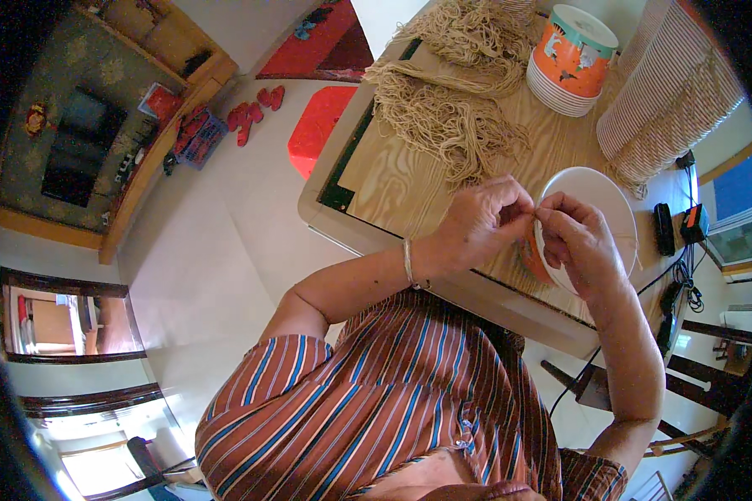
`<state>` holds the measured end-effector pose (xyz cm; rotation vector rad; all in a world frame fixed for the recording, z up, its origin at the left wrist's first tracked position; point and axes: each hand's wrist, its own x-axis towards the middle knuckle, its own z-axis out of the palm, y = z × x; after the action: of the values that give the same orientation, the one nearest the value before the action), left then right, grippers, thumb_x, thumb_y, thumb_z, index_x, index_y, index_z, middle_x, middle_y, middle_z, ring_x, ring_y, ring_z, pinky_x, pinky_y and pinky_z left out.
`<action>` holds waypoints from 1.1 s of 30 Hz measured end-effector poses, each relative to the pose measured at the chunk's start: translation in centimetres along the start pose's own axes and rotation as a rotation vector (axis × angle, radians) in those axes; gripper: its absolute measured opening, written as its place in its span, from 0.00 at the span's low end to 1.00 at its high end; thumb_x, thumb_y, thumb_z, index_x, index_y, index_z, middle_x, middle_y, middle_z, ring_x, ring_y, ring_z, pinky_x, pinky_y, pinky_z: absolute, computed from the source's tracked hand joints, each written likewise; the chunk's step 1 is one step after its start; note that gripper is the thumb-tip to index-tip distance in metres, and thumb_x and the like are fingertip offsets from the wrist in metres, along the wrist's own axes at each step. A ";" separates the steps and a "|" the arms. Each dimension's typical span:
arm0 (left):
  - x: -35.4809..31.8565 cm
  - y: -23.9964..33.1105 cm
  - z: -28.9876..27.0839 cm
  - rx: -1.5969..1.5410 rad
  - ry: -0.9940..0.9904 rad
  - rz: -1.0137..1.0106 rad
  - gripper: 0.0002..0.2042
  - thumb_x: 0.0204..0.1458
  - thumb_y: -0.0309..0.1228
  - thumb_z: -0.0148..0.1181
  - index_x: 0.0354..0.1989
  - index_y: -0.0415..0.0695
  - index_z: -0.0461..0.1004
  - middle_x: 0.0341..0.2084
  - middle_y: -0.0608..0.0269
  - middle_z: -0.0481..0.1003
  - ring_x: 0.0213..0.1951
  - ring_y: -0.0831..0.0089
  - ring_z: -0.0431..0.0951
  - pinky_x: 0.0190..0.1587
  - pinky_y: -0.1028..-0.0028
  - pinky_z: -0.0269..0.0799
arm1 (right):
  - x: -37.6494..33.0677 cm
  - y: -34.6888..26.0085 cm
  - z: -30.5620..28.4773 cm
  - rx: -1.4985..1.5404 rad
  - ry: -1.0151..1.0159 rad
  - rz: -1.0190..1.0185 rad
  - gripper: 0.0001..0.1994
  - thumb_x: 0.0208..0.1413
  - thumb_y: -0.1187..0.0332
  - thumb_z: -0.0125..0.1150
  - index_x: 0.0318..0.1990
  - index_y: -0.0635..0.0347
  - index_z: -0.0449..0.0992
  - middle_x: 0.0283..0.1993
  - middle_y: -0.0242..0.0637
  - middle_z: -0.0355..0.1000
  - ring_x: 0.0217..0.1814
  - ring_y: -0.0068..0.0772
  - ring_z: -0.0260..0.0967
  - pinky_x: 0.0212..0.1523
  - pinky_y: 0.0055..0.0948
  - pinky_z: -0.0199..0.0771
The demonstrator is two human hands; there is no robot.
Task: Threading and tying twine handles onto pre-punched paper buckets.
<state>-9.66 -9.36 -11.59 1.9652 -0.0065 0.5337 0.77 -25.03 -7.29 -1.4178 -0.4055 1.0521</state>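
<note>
A paper bucket with a white inside and an orange outer wall stands at the table's near edge, its mouth turned up toward me. My left hand is at the bucket's left rim, thumb and forefinger closed in a pinch. My right hand lies over that same rim, fingers bent and pinched against the left fingertips. Whatever is between the fingertips is too small to make out. Just beyond my left hand, loose hanks of tan cord are heaped on the wooden tabletop.
Behind the bucket stands a short stack of orange and green printed buckets. A tall nested stack with tan cord draped on it leans at the right. Black cables hang by the right edge. A red stool stands left of the table.
</note>
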 end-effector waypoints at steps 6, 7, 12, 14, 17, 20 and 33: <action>0.0 0.2 0.1 -0.006 -0.010 -0.038 0.05 0.50 0.26 0.62 0.33 0.41 0.73 0.28 0.63 0.72 0.31 0.76 0.75 0.36 0.75 0.72 | 0.2 -0.1 -0.8 0.013 -0.074 0.045 0.09 0.56 0.65 0.60 0.36 0.61 0.74 0.24 0.25 0.65 0.22 0.18 0.61 0.20 0.20 0.63; 0.0 0.2 0.1 -0.016 -0.007 -0.038 0.05 0.50 0.26 0.62 0.33 0.41 0.73 0.28 0.63 0.72 0.31 0.76 0.75 0.36 0.75 0.72 | 0.2 -0.2 -0.8 0.014 -0.073 0.045 0.09 0.56 0.65 0.60 0.36 0.61 0.74 0.24 0.25 0.65 0.22 0.18 0.61 0.20 0.20 0.63; 0.1 0.0 0.2 -0.002 0.010 -0.007 0.05 0.49 0.24 0.62 0.33 0.41 0.73 0.28 0.63 0.72 0.31 0.75 0.75 0.37 0.75 0.72 | 0.1 0.3 -0.9 -0.118 -0.053 -0.017 0.07 0.54 0.67 0.61 0.36 0.61 0.74 0.26 0.27 0.68 0.23 0.18 0.64 0.21 0.20 0.64; 0.1 0.0 0.2 0.021 0.015 0.015 0.05 0.49 0.24 0.62 0.33 0.41 0.73 0.28 0.62 0.72 0.31 0.74 0.75 0.37 0.75 0.72 | -0.3 -0.3 -0.7 -0.151 -0.039 0.007 0.07 0.54 0.68 0.61 0.35 0.61 0.74 0.26 0.27 0.68 0.22 0.18 0.63 0.20 0.20 0.64; 0.1 0.0 0.2 0.027 0.006 0.018 0.05 0.48 0.23 0.62 0.33 0.41 0.73 0.28 0.62 0.73 0.31 0.73 0.75 0.37 0.74 0.72 | -0.3 -0.2 -0.6 -0.198 -0.013 0.015 0.06 0.53 0.69 0.62 0.35 0.61 0.74 0.26 0.28 0.68 0.21 0.18 0.63 0.20 0.19 0.63; 0.1 -0.1 0.2 0.028 -0.004 0.012 0.05 0.48 0.23 0.62 0.32 0.41 0.73 0.28 0.62 0.73 0.32 0.73 0.75 0.36 0.74 0.72 | -0.5 0.0 -0.3 -0.232 0.016 -0.032 0.05 0.53 0.71 0.62 0.35 0.61 0.74 0.26 0.27 0.68 0.20 0.17 0.63 0.19 0.19 0.63; 0.0 0.0 0.3 0.031 -0.001 0.080 0.06 0.46 0.21 0.62 0.32 0.41 0.73 0.27 0.62 0.72 0.31 0.71 0.76 0.36 0.73 0.73 | -0.3 0.9 -0.4 -0.290 0.106 -0.082 0.05 0.56 0.70 0.59 0.32 0.61 0.71 0.24 0.28 0.68 0.20 0.17 0.62 0.17 0.19 0.64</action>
<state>-9.58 -9.62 -11.68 2.0019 -0.0784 0.5880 0.64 -25.71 -8.10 -1.6912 -0.5505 0.8722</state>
